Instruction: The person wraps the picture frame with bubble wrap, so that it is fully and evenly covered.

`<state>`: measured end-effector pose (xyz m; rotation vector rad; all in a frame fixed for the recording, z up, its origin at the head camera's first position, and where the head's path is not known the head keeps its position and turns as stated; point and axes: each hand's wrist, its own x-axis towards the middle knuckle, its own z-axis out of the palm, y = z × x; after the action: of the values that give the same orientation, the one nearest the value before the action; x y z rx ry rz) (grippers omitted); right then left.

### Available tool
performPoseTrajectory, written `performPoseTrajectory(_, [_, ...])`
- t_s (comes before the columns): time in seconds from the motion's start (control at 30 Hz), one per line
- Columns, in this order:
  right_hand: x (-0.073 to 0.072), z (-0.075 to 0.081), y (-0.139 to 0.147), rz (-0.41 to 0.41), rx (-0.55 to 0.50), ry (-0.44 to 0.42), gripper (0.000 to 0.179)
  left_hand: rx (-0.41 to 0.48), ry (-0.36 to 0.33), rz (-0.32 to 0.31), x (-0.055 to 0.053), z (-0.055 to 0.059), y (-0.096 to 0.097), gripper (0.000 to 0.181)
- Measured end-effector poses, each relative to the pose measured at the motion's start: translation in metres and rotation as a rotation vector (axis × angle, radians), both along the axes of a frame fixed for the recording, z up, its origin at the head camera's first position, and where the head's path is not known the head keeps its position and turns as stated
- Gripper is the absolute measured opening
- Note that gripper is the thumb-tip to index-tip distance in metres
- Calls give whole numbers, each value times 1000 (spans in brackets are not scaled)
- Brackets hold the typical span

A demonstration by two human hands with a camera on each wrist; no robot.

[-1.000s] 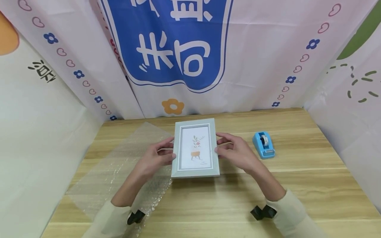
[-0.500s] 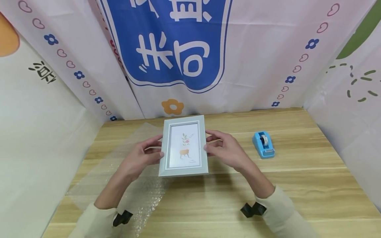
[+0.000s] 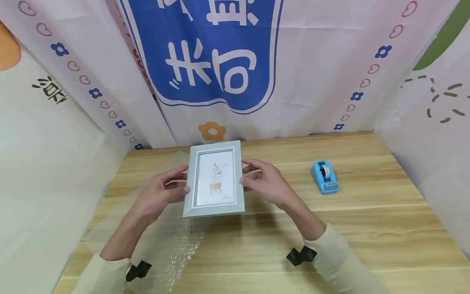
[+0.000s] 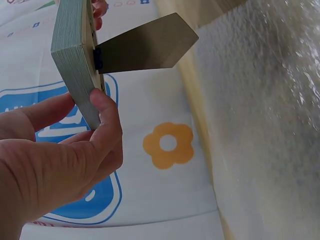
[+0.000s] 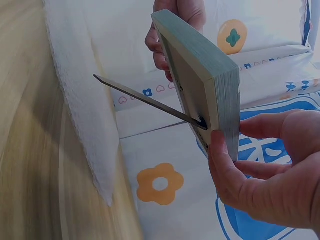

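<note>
Picture frame (image 3: 214, 178), held tilted above the table (image 3: 385, 222) and pinched at its two side edges, the left hand (image 3: 161, 188) gripping one and the right hand (image 3: 267, 182) the other. A flat support leg (image 4: 147, 47) juts from its back. Clear bubble wrap (image 3: 174, 243) lies at left, a blue tape dispenser (image 3: 324, 178) at right.
</note>
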<state>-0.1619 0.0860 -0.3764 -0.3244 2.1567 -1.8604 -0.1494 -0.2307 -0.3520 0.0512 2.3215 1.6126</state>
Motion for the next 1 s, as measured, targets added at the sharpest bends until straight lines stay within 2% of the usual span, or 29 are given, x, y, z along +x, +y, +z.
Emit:
performPoseTrajectory(0.17, [-1,-2,-15,3,-24,-10,63,-26,9,13,3,-2,-14,74])
performPoseTrajectory(0.37, [-1,-4,-33,4,-17,-12,63,-16,14,14,6,-5,-32,74])
performPoseTrajectory(0.6, [0,-14,-49,11,-6,11,64,-22,41,-7,9,-6,-50,74])
performPoseTrajectory(0.8, [2,-27,-66,43,12,37,64,-52,33,6,15,-9,-69,76])
performPoseTrajectory(1.0, [4,-31,-85,57,7,60,66,-85,43,0,15,-11,-90,76])
